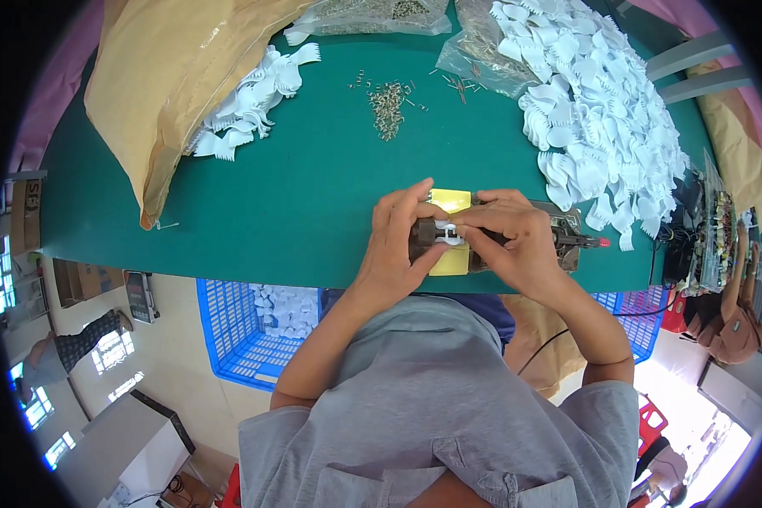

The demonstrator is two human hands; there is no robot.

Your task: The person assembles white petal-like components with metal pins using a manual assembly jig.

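Observation:
A small white plastic piece sits at the middle of a dark metal fixture with a yellow plate, at the near edge of the green table. From the left, my left hand curls round the fixture's end, its thumb and finger closed on the white piece. My right hand comes from the other side. Its thumb and forefinger pinch together right at the piece; whatever lies between those fingertips is too small and covered to make out.
Small metal parts lie heaped on the green table. Beyond them are clear bags of metal parts. White comb-edged plastic pieces pile up at right; others spill from a brown paper sack at left. A blue basket stands below the table edge.

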